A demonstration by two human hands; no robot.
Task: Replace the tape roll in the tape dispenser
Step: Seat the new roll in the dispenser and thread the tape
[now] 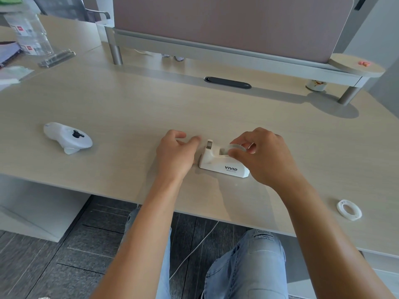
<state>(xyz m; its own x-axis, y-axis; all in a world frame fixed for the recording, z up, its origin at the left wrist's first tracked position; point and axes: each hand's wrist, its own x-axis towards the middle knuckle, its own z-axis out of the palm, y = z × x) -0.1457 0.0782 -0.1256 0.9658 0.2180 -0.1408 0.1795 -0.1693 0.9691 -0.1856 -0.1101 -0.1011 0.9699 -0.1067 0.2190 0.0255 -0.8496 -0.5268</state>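
Two hands are held over the desk (129,100) at the dispenser (223,161), which stands near the front edge with its cutter end pointing left and its long axis running left to right. The right hand (266,156) is closed on a clear roll (237,147), pinched between thumb and fingers directly above the dispenser's cradle at its right half; whether the roll is already seated or just clear of the slot cannot be told. The left hand (177,151) is loosely open and grips nothing, its fingers just beside the cutter end, apart from it or barely touching. A second roll (349,209) lies flat on the desk well to the right, nearer the right arm. The coming move is judged to turn on the roll's axle being lined up across the dispenser's long axis over the slot.
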